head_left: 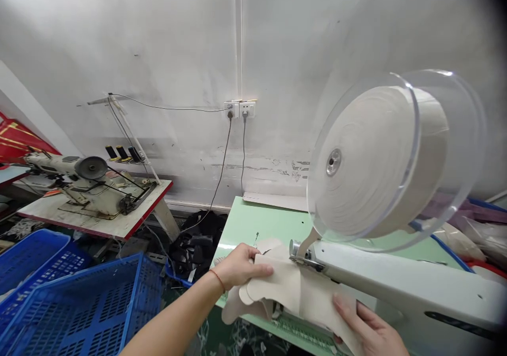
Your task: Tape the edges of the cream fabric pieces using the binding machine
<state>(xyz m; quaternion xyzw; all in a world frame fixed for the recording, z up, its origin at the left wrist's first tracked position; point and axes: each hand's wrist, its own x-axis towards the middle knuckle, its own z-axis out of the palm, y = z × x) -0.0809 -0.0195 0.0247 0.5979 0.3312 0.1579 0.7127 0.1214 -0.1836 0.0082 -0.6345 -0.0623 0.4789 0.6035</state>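
My left hand grips the left part of a cut, cream-coloured sheet piece, thumb on top and fingers behind. More cream pieces with rounded edges hang below it. My right hand pinches the right end of the same piece, fingers partly hidden beneath it. The piece passes close under the metal head of a white machine; I cannot tell whether they touch. Above the machine sits a large roll of white tape between clear discs, its strip running down to the head.
The machine stands on a light green table. To the left are blue crates and an old sewing machine on a red-edged table. Plugged cords run from a wall socket. Black bags lie on the floor.
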